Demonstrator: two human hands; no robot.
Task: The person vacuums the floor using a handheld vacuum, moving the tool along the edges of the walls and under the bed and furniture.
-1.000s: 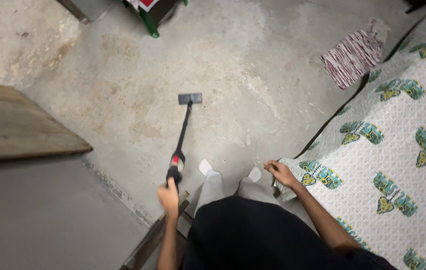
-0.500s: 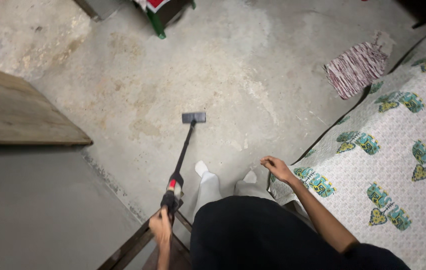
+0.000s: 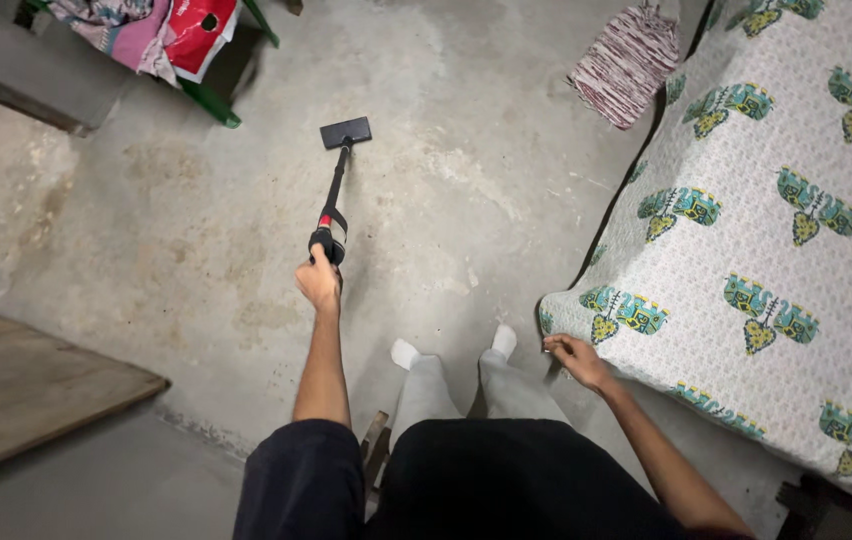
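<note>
- One left hand [image 3: 319,283] wraps the stick vacuum [image 3: 331,222] handle; nozzle lies flat on concrete floor [image 3: 466,200], ahead of that grip.
- Right hand [image 3: 574,358] rests, fingers curled, on quilt [image 3: 766,230] edge, holding nothing.
- Best keep strokes slow, nozzle flat.

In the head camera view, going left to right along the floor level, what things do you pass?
Wooden board → left hand gripping the black vacuum wand → white-socked feet → right hand at the patterned bedspread.
</note>
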